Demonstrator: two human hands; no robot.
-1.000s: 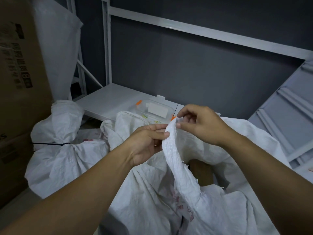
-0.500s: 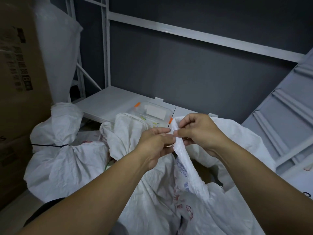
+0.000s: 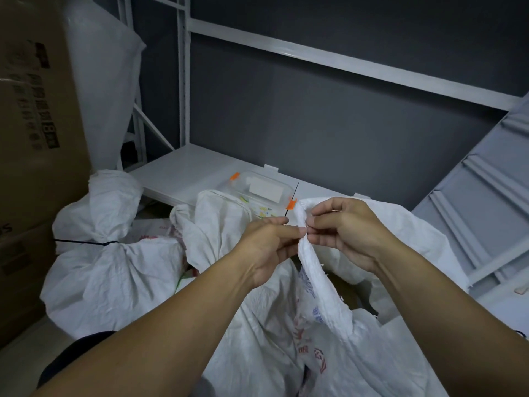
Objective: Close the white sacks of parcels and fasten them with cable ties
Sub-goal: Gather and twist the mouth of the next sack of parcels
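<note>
Now: gathering the sack's mouth

Close together, the left hand (image 3: 272, 242) and the right hand (image 3: 346, 233) both pinch the rim of the crumpled white woven sack (image 3: 312, 270), just in front of the clear lidded box with orange clips (image 3: 257, 190). Better to gather every fold into one tight neck first.

The only view came from a wide-angle camera on the person's head, looking forward and down. It sat close above the sack (image 3: 372, 353), which filled the lower frame, and faced a low shelf (image 3: 183, 170) and a dark wall (image 3: 343, 124) near behind.
</note>
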